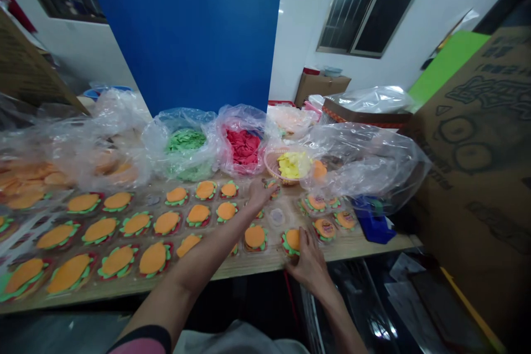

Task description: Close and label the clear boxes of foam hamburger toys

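Head view: the L hand [260, 190] reaches fwd to the far row, fingertips at a small toy burger [272, 187] just in front of the pink basket [271, 164]; can't tell if it's pinching it, as detail there is too small/blurry. The R hand [310, 261] is closer in, thumb & fingers around the near R corner of the front burger [292, 240], i.e. pinching it, thumb low at the near edge, fingers up the R side. That one sits nr the front edge of the tabletop [340, 247], orange bun on top, green frill showing below.

Btwn the hands, slightly L of the R one: a see-through tray [277, 217]. To the L, approx 3 rows of more burgers [117, 260] in plastic trays, partly hidden by the L forearm [199, 265]. Just R of the R hand: burgers w/ printed tops [324, 228], then a blue plastic item [373, 224].

Along the back, L to R: orange pieces [25, 180] in/under plastic, a bag w/ green pieces [186, 141], a bag w/ red pieces [244, 147], the basket w/ yellow pcs [290, 165], then loose plastic film [373, 149]. Blue board [186, 38] upright behind; big cardboard box [468, 144] far R.
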A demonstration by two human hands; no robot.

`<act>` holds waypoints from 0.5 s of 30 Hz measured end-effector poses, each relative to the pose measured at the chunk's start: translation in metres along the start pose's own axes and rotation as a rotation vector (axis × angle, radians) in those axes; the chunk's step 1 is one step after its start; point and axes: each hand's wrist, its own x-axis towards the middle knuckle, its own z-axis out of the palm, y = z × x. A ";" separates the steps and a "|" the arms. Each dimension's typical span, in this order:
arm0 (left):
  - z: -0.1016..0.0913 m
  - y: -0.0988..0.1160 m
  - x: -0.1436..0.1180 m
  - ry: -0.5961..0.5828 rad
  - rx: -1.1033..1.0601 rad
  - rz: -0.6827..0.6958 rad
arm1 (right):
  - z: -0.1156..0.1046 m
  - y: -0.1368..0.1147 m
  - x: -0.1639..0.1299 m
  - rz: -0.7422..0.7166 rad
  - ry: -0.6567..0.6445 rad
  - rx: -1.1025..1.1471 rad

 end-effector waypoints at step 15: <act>0.019 0.001 0.002 -0.150 0.180 -0.007 | -0.005 0.021 -0.042 0.058 0.061 0.169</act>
